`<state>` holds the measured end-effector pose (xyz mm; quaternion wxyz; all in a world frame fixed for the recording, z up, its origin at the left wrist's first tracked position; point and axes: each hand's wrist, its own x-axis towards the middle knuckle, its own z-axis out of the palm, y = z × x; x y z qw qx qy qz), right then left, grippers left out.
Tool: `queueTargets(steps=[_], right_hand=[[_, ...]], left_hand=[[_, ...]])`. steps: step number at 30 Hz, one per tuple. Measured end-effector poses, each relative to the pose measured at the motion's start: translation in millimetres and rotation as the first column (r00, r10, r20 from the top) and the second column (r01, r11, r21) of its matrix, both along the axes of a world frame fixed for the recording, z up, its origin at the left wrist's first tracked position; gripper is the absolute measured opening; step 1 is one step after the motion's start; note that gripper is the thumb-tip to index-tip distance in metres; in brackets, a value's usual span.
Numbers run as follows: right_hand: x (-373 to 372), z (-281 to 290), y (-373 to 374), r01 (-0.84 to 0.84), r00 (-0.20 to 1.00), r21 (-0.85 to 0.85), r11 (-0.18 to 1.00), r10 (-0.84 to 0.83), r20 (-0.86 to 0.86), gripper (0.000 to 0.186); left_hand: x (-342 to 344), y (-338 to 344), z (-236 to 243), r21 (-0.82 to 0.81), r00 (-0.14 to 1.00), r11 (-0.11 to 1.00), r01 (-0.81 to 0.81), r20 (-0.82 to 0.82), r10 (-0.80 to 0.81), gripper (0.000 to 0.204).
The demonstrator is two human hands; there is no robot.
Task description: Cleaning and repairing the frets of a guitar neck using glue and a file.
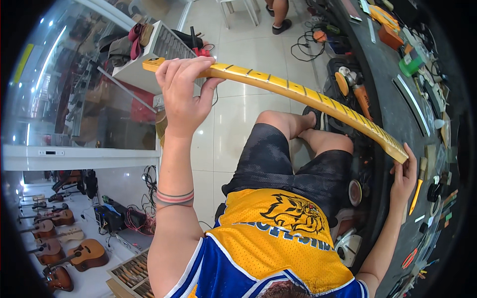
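Note:
A yellow guitar neck (298,92) with dark fret lines stretches across the view above my knees, its left end higher in the picture. My left hand (186,92) is closed around it near the headstock (153,63), fingers over the top edge and thumb below. At the other end, where the frets lie closer together, my right hand (405,174) grips the heel with its fingertips. Part of the right hand's grip is hidden behind the wood. No guitar body is joined to the neck.
On my right runs a dark workbench (392,238) with a yellow-handled brush (416,196), a green bottle (411,63) and several tools. An orange power tool (361,99) sits below its edge. Acoustic guitars (87,255) stand behind glass at left. Another person's legs (280,15) show ahead.

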<state>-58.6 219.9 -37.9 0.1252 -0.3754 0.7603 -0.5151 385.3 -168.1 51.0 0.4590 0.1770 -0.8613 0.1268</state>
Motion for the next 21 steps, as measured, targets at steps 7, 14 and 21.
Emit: queueTargets(steps=[7, 14, 21], right_hand=[[-2, 9, -5, 0.004, 0.999, 0.002, 1.000, -0.004, -0.049, 0.047], [-7, 37, -4, 0.008, 0.981, -0.020, 1.000, -0.012, -0.195, 0.047], [5, 82, 16, 0.069, 0.871, -0.147, 0.987, -0.132, -0.473, 0.043]], left_hand=[[16, 1, 2, -0.065, 0.999, 0.998, -0.006, -0.040, 0.003, 0.056], [42, -9, -3, -0.064, 0.997, 0.997, -0.046, -0.061, 0.042, 0.056], [57, -24, -23, 0.080, 0.978, 0.996, -0.038, -0.201, 0.054, 0.053]])
